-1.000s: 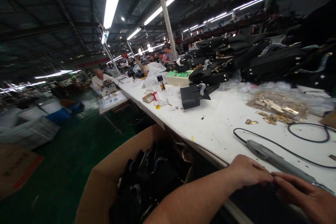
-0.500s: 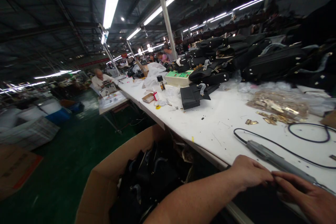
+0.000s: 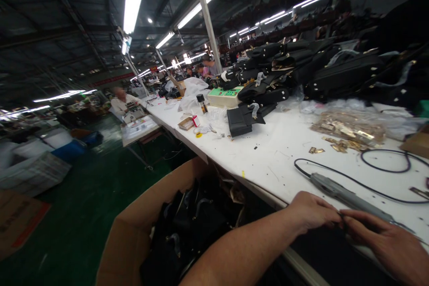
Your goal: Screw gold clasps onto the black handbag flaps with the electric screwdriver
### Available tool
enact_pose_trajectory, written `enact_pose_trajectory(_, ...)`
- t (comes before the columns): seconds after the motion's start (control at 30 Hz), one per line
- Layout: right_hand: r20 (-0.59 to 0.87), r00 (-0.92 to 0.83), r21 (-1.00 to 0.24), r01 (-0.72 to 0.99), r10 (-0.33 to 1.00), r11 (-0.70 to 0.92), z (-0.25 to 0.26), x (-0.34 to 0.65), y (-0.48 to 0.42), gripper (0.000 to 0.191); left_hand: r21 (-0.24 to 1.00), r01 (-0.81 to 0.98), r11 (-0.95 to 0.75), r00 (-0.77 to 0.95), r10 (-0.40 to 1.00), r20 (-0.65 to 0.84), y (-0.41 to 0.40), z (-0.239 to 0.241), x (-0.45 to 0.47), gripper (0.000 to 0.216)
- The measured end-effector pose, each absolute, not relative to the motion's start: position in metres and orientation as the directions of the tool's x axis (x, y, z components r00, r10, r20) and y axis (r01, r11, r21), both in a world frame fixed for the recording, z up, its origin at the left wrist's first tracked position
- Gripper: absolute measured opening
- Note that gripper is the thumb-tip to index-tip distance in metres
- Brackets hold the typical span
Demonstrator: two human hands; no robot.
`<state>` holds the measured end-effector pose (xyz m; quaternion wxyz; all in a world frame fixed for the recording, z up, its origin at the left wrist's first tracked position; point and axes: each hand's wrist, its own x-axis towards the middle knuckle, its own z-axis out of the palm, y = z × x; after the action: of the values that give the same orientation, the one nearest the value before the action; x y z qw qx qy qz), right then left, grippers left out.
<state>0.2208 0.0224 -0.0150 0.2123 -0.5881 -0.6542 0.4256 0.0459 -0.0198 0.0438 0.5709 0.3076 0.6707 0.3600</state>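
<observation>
Two bare hands in play: left hand (image 3: 311, 212) and right hand (image 3: 389, 241), fingertips meeting over the near edge of the white table (image 3: 288, 143). Grip: thumb and fingers drawn together on both sides, apparently pinching one small dark piece (image 3: 342, 222) between them. Its shape is too small and shaded to read. It sits above dark material (image 3: 331, 250) at the table's near edge; whether the two are joined, cannot tell.

Neighbours: grey tool (image 3: 348, 196) lies on the table just beyond the hands, narrow end close behind the right fingers. Farther back, loose gold-coloured pieces (image 3: 342, 145) lie beside a clear plastic bag (image 3: 351, 127) of similar ones. Open cardboard box (image 3: 124, 241) holding black goods (image 3: 197, 223) stands below the table edge.

Handling notes (judgement): so small a piece probably wants a light pinch with the very tips; squeezing hard could make it spring out. Better that one hand acts as the fixed side and the other makes small corrections, since pulling from both sides could skew it. Steadying the wrists on the table edge should help. Fingers shade the contact point, so tilting the work toward the light seems worthwhile. Main risk: a drop onto the dark material, where the piece would be hard to spot.
</observation>
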Motion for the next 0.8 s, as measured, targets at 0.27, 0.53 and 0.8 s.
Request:
enact_pose_trajectory(0.27, -0.163, -0.247, -0.943, 0.324, 0.955, -0.078, 0.021, 0.198, 0.008, 0.03, 0.891, 0.075, 0.447, -0.056, 0.894, -0.444, -0.007, 0.033, 0.042, 0.011)
enact_pose_trajectory(0.53, -0.158, -0.224, -0.965, 0.24, 0.962, -0.102, 0.013, 0.2, 0.01, 0.023, 0.904, 0.078, 0.421, -0.016, 0.907, -0.421, -0.004, 0.024, 0.039, 0.012)
enact_pose_trajectory(0.8, -0.216, -0.259, -0.969, 0.173, 0.941, -0.175, 0.016, 0.203, 0.016, 0.037, 0.909, 0.1, 0.405, 0.005, 0.913, -0.407, -0.003, 0.023, 0.038, 0.011)
